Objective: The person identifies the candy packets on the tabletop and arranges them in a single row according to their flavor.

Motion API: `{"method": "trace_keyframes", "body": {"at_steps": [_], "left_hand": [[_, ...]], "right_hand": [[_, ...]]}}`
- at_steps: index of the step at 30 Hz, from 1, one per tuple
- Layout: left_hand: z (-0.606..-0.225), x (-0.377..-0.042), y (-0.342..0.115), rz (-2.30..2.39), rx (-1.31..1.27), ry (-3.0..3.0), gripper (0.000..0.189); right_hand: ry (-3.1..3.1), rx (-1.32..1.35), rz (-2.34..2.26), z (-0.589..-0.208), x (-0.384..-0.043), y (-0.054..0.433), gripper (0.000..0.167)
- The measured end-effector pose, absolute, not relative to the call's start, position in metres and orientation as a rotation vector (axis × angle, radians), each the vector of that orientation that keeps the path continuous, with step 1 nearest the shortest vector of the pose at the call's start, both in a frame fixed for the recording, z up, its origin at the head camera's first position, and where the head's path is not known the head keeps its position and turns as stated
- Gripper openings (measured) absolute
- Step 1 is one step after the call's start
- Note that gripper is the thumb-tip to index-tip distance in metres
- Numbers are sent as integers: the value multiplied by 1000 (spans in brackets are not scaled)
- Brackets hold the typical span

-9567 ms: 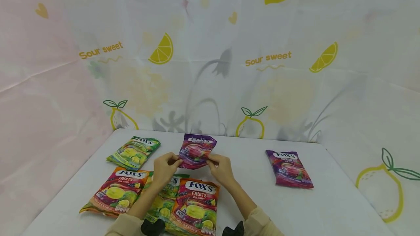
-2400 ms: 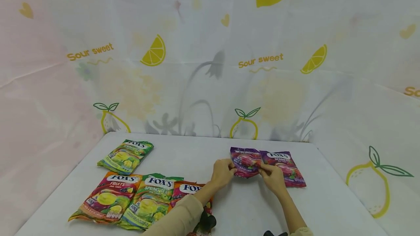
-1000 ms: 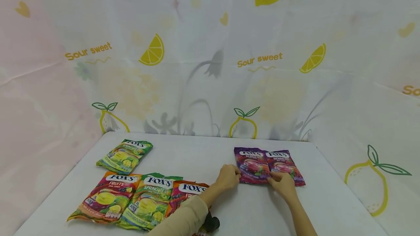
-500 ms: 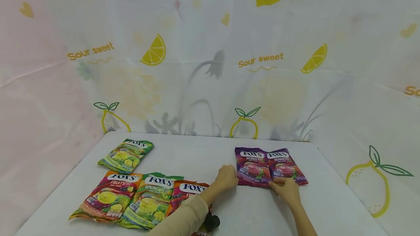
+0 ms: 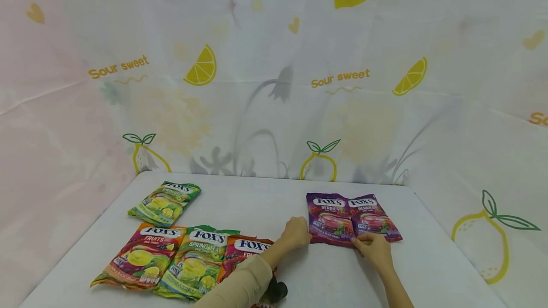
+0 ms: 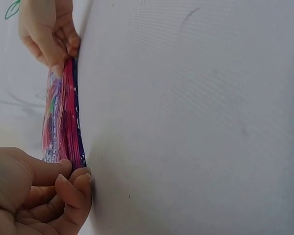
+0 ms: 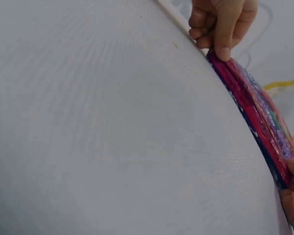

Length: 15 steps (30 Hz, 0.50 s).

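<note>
A purple Fox's Berries candy bag (image 5: 329,220) lies face up on the white table. At its lower left corner, my left hand (image 5: 297,233) pinches the edge between thumb and curled fingers, as the left wrist view shows (image 6: 39,193). My right hand (image 5: 375,250) pinches the lower right corner, the thumb on top. A second purple Berries bag (image 5: 373,217) lies right beside it on the right, their sides meeting. In the right wrist view the held bag's crimped bottom seal (image 7: 252,117) stretches between both hands, close along the table surface.
On the left, a Fruits bag (image 5: 141,258), a green Spring Tea bag (image 5: 194,263) and another Fruits bag (image 5: 233,251) lie in a row, the last partly under my left sleeve (image 5: 244,282). Another green bag (image 5: 164,203) lies behind. A lemon-print cloth (image 5: 265,122) hangs at the back.
The held Berries bag has gone from above the middle of the table to the right, first overlapping the second Berries bag, then down flat beside it. Over the last half second almost nothing moves.
</note>
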<state>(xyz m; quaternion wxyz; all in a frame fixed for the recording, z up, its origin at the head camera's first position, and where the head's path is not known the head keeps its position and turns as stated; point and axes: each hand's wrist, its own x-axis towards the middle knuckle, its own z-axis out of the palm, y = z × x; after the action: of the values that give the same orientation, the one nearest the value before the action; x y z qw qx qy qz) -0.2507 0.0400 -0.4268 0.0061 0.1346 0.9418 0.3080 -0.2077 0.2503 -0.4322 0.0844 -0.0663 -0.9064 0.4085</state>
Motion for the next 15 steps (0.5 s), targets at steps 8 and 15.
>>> {"method": "trace_keyframes", "body": {"at_steps": [8, 15], "left_hand": [[-429, -250, 40, 951, 465, 2974, 28], [-430, -249, 38, 1107, 466, 2926, 23]], "right_hand": [[-2713, -179, 1179, -434, -207, 250, 21], [-2723, -156, 1155, -434, -206, 250, 21]]}}
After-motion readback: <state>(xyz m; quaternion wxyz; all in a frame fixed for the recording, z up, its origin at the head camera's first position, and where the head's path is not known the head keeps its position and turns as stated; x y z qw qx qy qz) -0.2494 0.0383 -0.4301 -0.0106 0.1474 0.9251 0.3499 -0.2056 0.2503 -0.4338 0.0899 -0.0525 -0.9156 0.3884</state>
